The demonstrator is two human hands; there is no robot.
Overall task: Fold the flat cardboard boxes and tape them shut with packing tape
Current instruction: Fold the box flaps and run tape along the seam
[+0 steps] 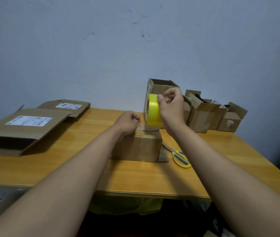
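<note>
The right hand [171,105] has its fingers curled tight around the yellow tape roll [153,111], held up just above the small box [139,147]. The left hand [127,123] is curled too, pinching the tape end on the box top. The box sits in the middle of the desk [77,161]. Scissors [178,156] lie just right of it.

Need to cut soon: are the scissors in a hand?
No, the scissors lie on the table beside the box.
</note>
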